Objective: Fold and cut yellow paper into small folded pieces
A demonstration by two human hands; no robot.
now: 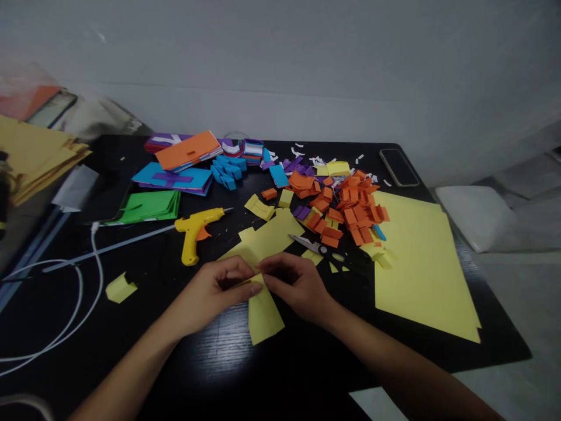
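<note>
The left hand [219, 290] and right hand [301, 286] pinch the upper end of a yellow paper strip [266, 318] between fingertips over the black table [307, 377], with scissors [322, 249] and a yellow glue gun [191, 229] beyond, and folded orange pieces [357, 213] heaped farther back

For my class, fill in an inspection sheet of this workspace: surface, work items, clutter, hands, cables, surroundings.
Surface: black table, glare beside the hands.
Work items: yellow paper in hand; glue gun and scissors lying down; yellow sheets at right.
Clutter: orange pieces heaped; white scraps scattered behind.
Hands: left hand and right hand both pinch the yellow paper.
Cables: white cable curving loosely at left.
Surroundings: grey wall behind the table.
</note>
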